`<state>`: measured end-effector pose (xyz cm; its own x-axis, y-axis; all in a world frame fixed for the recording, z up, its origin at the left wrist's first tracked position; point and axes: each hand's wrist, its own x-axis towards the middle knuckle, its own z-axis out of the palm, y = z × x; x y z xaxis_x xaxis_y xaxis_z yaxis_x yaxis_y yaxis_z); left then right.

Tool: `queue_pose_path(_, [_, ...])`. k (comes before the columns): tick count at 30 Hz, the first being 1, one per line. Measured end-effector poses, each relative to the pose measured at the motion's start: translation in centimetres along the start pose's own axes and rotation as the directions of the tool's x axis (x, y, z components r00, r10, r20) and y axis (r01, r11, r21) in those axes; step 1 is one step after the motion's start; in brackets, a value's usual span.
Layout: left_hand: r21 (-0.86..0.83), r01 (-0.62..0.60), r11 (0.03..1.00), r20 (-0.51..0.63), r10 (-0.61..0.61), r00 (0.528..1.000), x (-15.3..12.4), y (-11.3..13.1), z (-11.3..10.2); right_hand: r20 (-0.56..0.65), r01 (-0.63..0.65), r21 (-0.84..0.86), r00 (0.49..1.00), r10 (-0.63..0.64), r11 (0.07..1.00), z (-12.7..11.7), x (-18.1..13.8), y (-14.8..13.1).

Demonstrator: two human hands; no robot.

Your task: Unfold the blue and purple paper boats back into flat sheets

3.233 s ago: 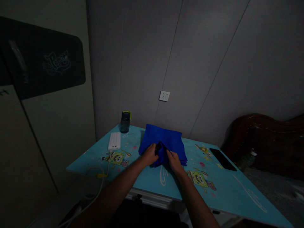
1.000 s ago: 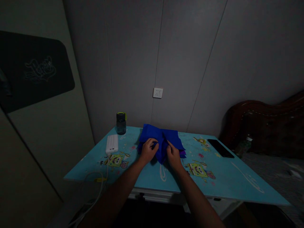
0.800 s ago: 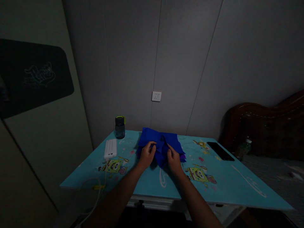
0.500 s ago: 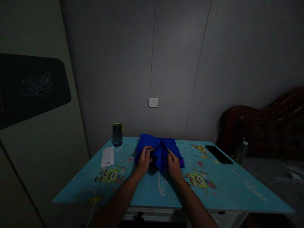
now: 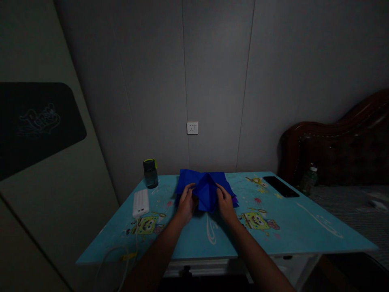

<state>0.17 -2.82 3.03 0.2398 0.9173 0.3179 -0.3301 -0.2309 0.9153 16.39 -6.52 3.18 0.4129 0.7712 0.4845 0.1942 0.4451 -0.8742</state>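
Matt blue paper [image 5: 207, 195]; glossy headboard [image 5: 334, 148]; smooth plastic wall socket [image 5: 192, 128].

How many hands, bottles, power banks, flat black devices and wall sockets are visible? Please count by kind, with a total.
Hands: 2 (left hand, right hand, both holding blue material)
Bottles: 2 (dark bottle, green bottle)
Power bank: 1
Flat black device: 1
Wall socket: 1
Total: 7

And here's the folded blue sheet [image 5: 208, 195], creased and spread open, a peak rising toward the tabletop's [image 5: 291, 231] far edge, its lower folds pointing at the near edge. Right behind and beneath it, the stack of blue sheets [image 5: 190, 177] lies midway along the far edge, layers slightly uneven, a purple sheet [image 5: 235, 201] peeking out at its near right corner!
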Motion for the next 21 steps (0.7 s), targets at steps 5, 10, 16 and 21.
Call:
queue_pose_path(5, [-0.092, 0.008, 0.996, -0.013, -0.010, 1.000, 0.1, -0.1, -0.1, 0.056, 0.002, -0.001, 0.998, -0.002, 1.000, 0.2, -0.2, -0.5])
queue_pose_path(10, [-0.197, 0.041, 0.980, -0.095, -0.061, 0.994, 0.0, 0.3, 0.0, 0.095, 0.038, 0.011, 0.995, -0.038, 0.999, 0.3, -0.1, 0.3])
queue_pose_path(16, [-0.365, 0.017, 0.931, -0.067, -0.045, 0.997, 0.2, -0.3, 0.5, 0.164, 0.048, 0.034, 0.985, -0.053, 0.998, 0.6, -0.4, 0.5])
queue_pose_path(21, [-0.293, 0.081, 0.953, 0.007, -0.083, 0.997, -0.1, -0.6, 0.4, 0.204, 0.068, 0.008, 0.977, -0.068, 0.998, 0.6, -0.5, 0.5])
